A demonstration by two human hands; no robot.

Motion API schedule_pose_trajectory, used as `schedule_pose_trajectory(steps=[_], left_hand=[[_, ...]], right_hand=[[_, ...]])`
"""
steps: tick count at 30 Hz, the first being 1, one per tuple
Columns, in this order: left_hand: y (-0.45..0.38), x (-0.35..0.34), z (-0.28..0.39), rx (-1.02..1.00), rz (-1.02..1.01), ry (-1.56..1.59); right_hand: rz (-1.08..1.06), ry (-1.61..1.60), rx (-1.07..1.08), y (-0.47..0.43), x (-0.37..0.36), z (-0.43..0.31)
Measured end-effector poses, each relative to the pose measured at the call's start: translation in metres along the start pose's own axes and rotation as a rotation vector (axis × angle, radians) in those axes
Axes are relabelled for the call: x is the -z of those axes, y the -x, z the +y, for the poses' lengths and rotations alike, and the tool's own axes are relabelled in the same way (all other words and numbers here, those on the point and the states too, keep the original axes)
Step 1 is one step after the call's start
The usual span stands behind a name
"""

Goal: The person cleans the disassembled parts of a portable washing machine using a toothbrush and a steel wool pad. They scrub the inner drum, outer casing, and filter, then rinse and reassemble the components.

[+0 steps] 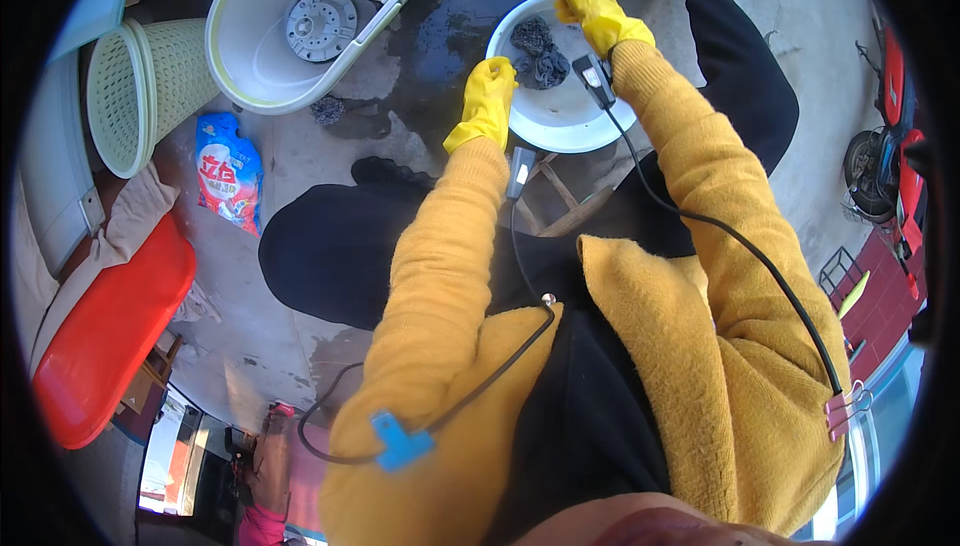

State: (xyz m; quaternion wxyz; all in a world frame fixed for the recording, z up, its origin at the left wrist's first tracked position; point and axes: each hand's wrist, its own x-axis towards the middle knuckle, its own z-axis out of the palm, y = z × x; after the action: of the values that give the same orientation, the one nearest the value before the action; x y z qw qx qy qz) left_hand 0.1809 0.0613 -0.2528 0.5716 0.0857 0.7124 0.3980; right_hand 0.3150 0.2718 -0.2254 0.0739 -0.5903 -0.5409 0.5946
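A white basin [564, 138] stands before me, tilted in my view, with murky wet contents. Two bunched dark items [543, 66], which look like wet cloth or scrubbing pads, lie in it towards its left side. Both of my hands wear yellow rubber gloves. At the basin's left edge, my left hand [486, 100] has its fingers curled over the rim. My right hand [596, 12] grips the rim at the far right side. The undersides of the fingers are hidden on both hands.
To the left is an open twin-tub washing machine [259, 70], its pulsator visible. Beside it lies a green perforated basket [169, 81]. A blue detergent bag [229, 171] and a dark wad [328, 109] rest on the concrete floor. A small wooden stool [570, 208] is between my legs. Cables run along both sleeves.
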Motion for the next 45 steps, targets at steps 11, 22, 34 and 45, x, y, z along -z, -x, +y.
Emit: schedule_pose_trajectory(steps=[11, 22, 34, 45], left_hand=[[0.005, -0.027, -0.024, -0.056, 0.013, -0.397], [0.005, -0.056, -0.071, -0.466, -0.261, -0.867], [0.007, -0.067, -0.060, -0.181, -0.347, -0.630], [0.027, -0.054, -0.040, -0.259, -0.278, -0.522]], right_hand=[[-0.037, 0.919, 0.102, 0.014, -0.061, 0.067], [-0.047, -0.166, -0.429, 0.012, -0.034, 0.107], [-0.003, 0.534, -0.128, 0.025, -0.070, 0.085], [0.177, 0.293, -0.198, 0.038, -0.027, 0.072]])
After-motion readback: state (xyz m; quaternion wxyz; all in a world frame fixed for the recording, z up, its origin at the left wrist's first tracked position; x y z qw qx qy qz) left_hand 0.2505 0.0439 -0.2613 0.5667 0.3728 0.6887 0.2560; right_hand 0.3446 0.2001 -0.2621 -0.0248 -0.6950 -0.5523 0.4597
